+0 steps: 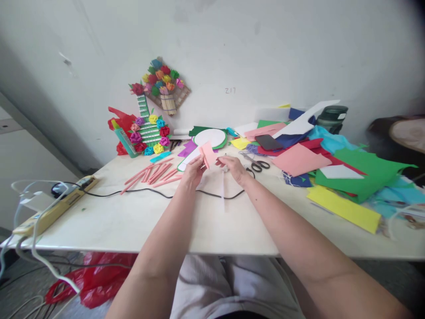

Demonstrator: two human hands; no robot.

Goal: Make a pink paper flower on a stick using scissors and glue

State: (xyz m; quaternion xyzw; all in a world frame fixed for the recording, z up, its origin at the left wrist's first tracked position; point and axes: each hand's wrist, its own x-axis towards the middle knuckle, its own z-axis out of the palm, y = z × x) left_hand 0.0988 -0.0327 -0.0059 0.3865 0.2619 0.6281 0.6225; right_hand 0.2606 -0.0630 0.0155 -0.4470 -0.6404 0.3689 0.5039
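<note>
My left hand (195, 172) pinches a small piece of pink paper (208, 154), partly rolled at its lower edge and raised above the table. Just to its right, my right hand (233, 168) has its fingers drawn together. From those fingertips hangs a thin, whitish, see-through strip (223, 192), blurred, perhaps tape. Left of my hands lie several rolled pink paper sticks (159, 173). Behind them is a white-and-green paper cutout (209, 138) with a round end and a long narrow part. Dark-handled scissors (260, 165) rest beside my right hand.
Coloured paper sheets (358, 170) and a phone (268, 142) pile up at right, near a dark bottle (332, 116). At back left stand a glue bottle (125, 139) and a flower-covered guitar shape (151, 133). A black cable (149, 189) crosses the table from a power strip (56, 208).
</note>
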